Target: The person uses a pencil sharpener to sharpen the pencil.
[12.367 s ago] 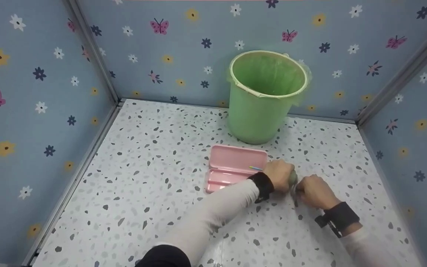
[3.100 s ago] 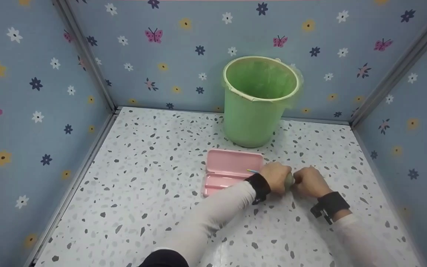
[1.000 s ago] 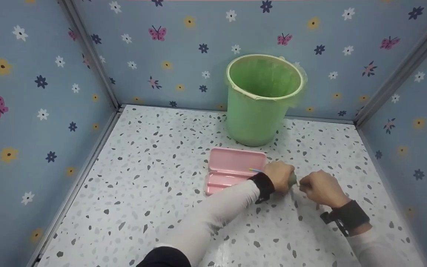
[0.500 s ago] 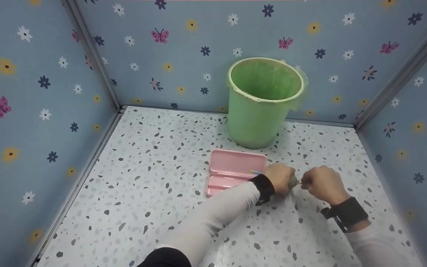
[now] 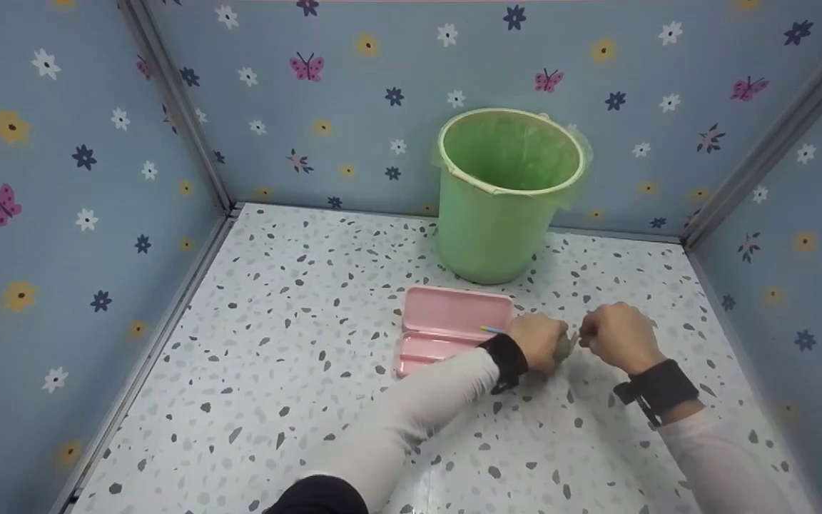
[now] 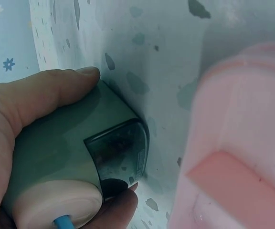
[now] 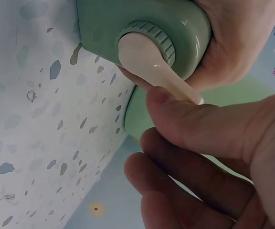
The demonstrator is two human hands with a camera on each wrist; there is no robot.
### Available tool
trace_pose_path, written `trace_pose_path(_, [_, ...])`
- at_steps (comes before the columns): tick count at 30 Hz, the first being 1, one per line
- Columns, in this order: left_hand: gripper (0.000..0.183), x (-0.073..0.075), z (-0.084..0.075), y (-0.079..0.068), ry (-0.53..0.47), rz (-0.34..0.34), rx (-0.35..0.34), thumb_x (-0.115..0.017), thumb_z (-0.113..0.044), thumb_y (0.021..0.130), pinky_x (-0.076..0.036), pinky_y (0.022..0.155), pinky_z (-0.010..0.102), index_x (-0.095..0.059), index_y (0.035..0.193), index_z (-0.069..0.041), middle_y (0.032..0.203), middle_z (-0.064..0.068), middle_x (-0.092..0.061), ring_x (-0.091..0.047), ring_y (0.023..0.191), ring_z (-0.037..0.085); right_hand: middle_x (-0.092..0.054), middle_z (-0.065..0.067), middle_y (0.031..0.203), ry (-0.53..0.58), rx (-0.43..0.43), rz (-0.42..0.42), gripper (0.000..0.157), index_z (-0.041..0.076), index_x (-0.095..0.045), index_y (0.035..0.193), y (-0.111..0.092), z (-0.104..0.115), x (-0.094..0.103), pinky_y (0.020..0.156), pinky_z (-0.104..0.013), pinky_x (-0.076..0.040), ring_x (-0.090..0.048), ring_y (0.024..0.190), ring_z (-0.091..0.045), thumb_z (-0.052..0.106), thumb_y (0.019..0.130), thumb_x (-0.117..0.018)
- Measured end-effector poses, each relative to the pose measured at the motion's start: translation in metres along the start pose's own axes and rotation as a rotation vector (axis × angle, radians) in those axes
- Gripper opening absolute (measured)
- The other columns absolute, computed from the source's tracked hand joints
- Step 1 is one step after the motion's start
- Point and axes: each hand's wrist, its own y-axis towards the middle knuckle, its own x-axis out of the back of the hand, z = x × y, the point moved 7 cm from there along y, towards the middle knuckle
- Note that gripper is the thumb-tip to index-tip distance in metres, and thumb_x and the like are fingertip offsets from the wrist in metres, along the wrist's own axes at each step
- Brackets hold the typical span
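1. Honestly, the left hand (image 6: 37, 100) has its fingers wrapped round the green sharpener (image 6: 51, 143), beside the open pink case (image 5: 457, 310); whether it touches the bench (image 5: 275, 343), I can't tell. Should that grip slacken, the body could twist with the crank (image 7: 149, 64).
2. The right hand (image 5: 619, 335) holds that crank in loosely curled fingers, thumb against it; so light a hold might slip.
3. Neither hand steadies the blue pencil (image 6: 64, 222), so a jolt could skew it.
4. Squeezing near the dark drawer (image 6: 121, 152) might work it loose.
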Motion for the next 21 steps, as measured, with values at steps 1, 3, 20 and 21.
trace_pose_path(1, [0.046, 0.000, 0.000, -0.001, -0.006, 0.001, 0.000, -0.093, -0.031, 0.080, -0.055, 0.070, 0.028, -0.076, 0.122, -0.025, 0.101, -0.005, -0.079, -0.069, 0.084, 0.014, -0.081, -0.006, 0.075, 0.000, -0.003, 0.005, 0.012, 0.014, -0.084, 0.076, 0.002, -0.001, -0.001, 0.059, -0.057, -0.059, -0.074, 0.068, -0.034, 0.007, 0.078, -0.093])
trace_pose_path(3, [0.047, 0.000, 0.000, -0.001, -0.016, 0.009, 0.003, -0.093, -0.031, 0.080, -0.055, 0.071, 0.028, -0.075, 0.123, -0.025, 0.102, -0.005, -0.078, -0.069, 0.085, 0.013, -0.081, -0.006, 0.075, 0.004, -0.009, 0.014, 0.012, 0.014, -0.084, 0.076, 0.005, -0.004, -0.004, 0.060, -0.058, -0.059, -0.074, 0.069, -0.034, 0.008, 0.078, -0.093])
trace_pose_path(20, [0.056, 0.003, -0.001, -0.003, -0.002, 0.012, -0.009, -0.094, -0.028, 0.079, -0.060, 0.078, 0.029, -0.074, 0.131, -0.023, 0.107, -0.004, -0.081, -0.072, 0.089, 0.014, -0.078, -0.005, 0.070, 0.045, -0.061, 0.135, 0.009, 0.010, -0.084, 0.073, 0.020, -0.019, -0.050, 0.056, -0.039, -0.049, -0.059, 0.059, -0.022, 0.002, 0.076, -0.084])
trace_pose_path(21, [0.056, 0.003, -0.001, -0.003, -0.004, 0.011, -0.006, -0.094, -0.027, 0.079, -0.060, 0.078, 0.029, -0.074, 0.131, -0.023, 0.107, -0.004, -0.081, -0.072, 0.090, 0.014, -0.078, -0.005, 0.068, 0.062, -0.066, 0.143, 0.010, 0.010, -0.084, 0.072, 0.019, -0.020, -0.053, 0.055, -0.037, -0.047, -0.058, 0.058, -0.021, 0.001, 0.075, -0.084])
